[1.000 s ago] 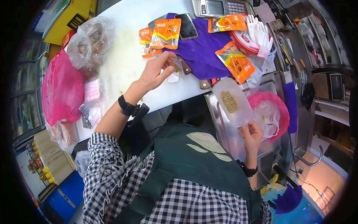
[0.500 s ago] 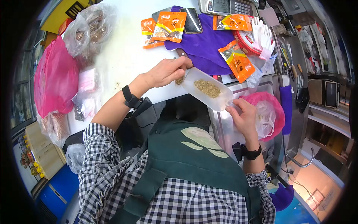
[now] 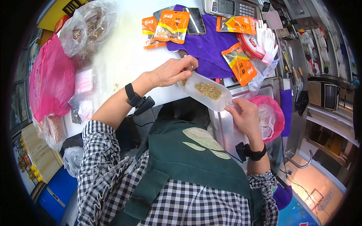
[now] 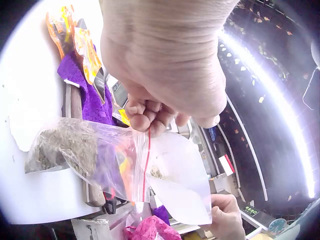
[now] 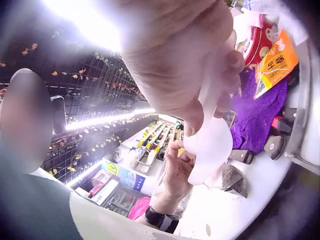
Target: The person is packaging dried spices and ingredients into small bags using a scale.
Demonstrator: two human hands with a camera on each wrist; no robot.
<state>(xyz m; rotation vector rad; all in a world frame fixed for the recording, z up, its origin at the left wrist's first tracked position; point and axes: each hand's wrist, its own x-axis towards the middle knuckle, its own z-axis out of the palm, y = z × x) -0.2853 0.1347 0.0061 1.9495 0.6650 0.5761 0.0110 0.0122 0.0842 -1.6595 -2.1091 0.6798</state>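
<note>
My left hand pinches the red-striped zip edge of a clear zip-lock bag, which holds dried greenish-brown herb at its bottom. In the head view that hand covers most of the bag. My right hand grips the end of a translucent white scoop, thumb on top. A heap of chopped dried herb lies in it. The scoop's far end reaches the bag's mouth by my left fingers, and in the left wrist view the scoop overlaps the zip edge.
Orange packets and a phone lie around a purple cloth. Behind stands a digital scale. A pink bag and clear bags sit left; a pink-lined bin is at right.
The scoop has swung left from over the sink side to the bag's mouth, carried by my right hand. In the last half second both hands have hardly moved.
</note>
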